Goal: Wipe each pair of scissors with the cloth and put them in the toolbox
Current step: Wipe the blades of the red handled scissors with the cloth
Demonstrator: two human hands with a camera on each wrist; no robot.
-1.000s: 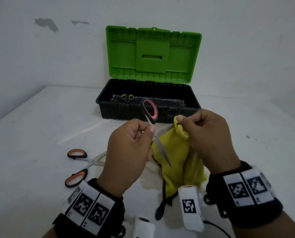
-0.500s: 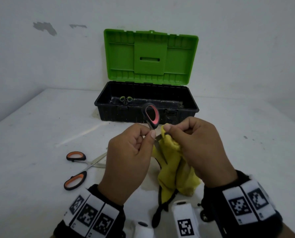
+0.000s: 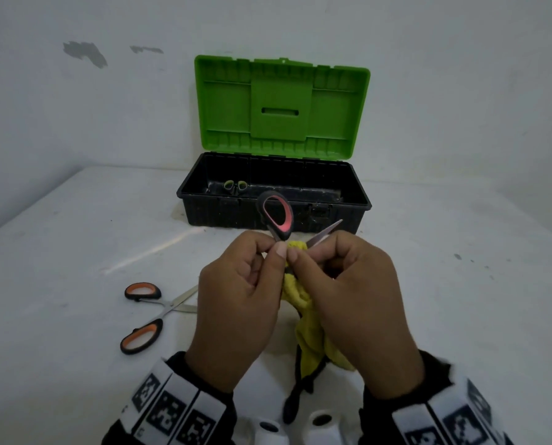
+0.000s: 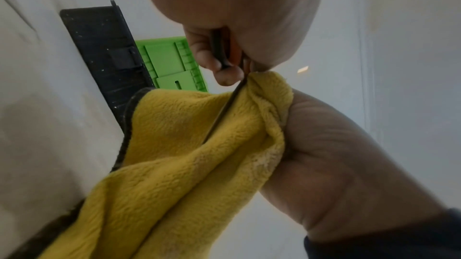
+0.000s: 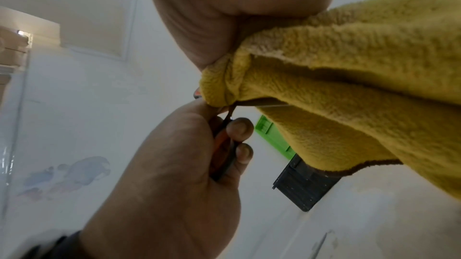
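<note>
My left hand (image 3: 262, 261) grips the lower handle of the open red-handled scissors (image 3: 276, 216) in front of the toolbox; its other handle loop stands up above my fingers. My right hand (image 3: 313, 261) pinches the yellow cloth (image 3: 303, 332) round one blade close to the pivot, and that blade's tip (image 3: 329, 231) pokes out up and to the right. In the left wrist view the second blade (image 4: 224, 111) lies against the cloth (image 4: 174, 164). A pair of orange-handled scissors (image 3: 146, 316) lies open on the table to my left. The black toolbox (image 3: 268, 213) stands open with its green lid (image 3: 281, 104) upright.
A pair of scissors with green-lined handles (image 3: 235, 185) lies inside the toolbox at its left end. The white table (image 3: 75, 236) meets a white wall behind the toolbox. The cloth's dark edge hangs down near my wrists.
My right hand has slid the cloth along the blade toward the pivot, baring the blade tip. Both hands have come closer together and nearer the toolbox.
</note>
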